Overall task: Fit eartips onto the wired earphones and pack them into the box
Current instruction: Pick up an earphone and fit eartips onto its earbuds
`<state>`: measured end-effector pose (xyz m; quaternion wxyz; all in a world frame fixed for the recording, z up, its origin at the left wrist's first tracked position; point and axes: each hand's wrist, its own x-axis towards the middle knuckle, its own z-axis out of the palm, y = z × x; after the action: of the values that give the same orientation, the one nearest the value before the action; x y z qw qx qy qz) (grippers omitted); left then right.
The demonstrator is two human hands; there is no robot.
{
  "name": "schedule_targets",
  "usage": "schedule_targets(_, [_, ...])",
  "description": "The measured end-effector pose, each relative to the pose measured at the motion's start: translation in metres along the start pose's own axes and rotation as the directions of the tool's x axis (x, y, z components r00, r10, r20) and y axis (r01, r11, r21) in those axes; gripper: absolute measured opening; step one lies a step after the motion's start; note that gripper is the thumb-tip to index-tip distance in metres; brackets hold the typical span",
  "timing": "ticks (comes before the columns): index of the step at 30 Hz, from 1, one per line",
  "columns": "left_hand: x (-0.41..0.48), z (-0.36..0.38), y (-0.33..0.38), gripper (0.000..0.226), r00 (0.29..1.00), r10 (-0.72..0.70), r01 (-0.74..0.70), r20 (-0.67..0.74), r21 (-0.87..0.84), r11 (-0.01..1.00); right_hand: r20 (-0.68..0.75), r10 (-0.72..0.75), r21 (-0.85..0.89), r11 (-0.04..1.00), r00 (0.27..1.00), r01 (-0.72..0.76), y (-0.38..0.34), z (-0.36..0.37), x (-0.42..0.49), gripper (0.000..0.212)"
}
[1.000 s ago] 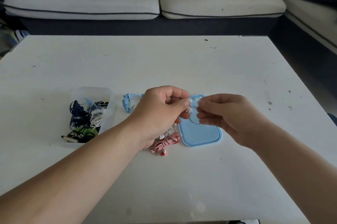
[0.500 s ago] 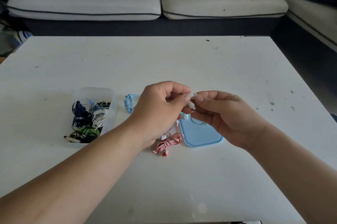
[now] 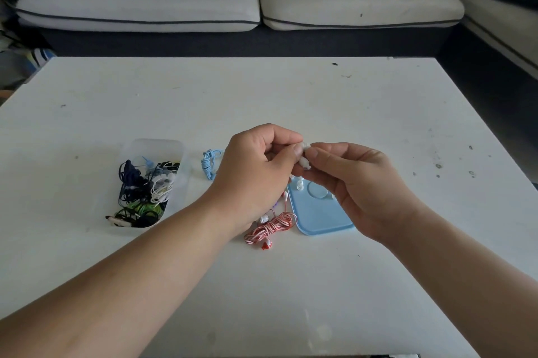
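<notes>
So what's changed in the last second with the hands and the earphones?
The left hand and right hand rose together, uncovering the blue lid's far end, still pinching the white earbud between them. The clear box, the red-and-white earphones and the light blue earphones stayed put.

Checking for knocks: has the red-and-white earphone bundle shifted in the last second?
No. The red-and-white earphone bundle still lies at the near left corner of the blue lid.

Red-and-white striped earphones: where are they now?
Head view, centre: the red-and-white earphones lie coiled on the table, beside the blue lid at its left edge, just right of the left hand at the wrist.
</notes>
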<state>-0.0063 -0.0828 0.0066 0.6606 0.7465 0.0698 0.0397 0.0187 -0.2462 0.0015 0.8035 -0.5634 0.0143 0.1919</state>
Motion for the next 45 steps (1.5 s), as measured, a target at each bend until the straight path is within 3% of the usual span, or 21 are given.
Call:
schedule_targets(5, [0.002, -0.001, 0.000, 0.007, 1.000, 0.000, 0.000, 0.008, 0.022, 1.000, -0.016, -0.030, -0.027, 0.999, 0.999, 0.029, -0.003, 0.004, -0.002, 0.027])
schedule_targets(10, [0.004, -0.003, 0.004, 0.007, 0.999, -0.040, 0.040, 0.038, -0.019, 0.999, -0.034, 0.031, 0.017, 0.999, 0.999, -0.031, -0.003, 0.001, 0.002, 0.022])
schedule_targets(15, [0.002, -0.003, 0.005, 0.010, 0.995, -0.070, 0.075, 0.073, -0.062, 0.995, 0.027, 0.074, 0.060, 0.995, 0.997, -0.076, -0.004, -0.002, 0.004, 0.025])
schedule_targets(23, [0.000, -0.002, 0.004, 0.009, 0.984, -0.128, 0.136, 0.124, -0.061, 0.989, 0.132, 0.104, -0.023, 0.994, 0.986, -0.102, -0.003, -0.013, 0.005, 0.022])
schedule_targets(45, [0.000, -0.004, 0.005, 0.012, 0.988, -0.098, 0.110, 0.120, -0.095, 0.989, 0.204, 0.126, -0.029, 0.992, 0.971, -0.123, -0.002, -0.018, 0.008, 0.027])
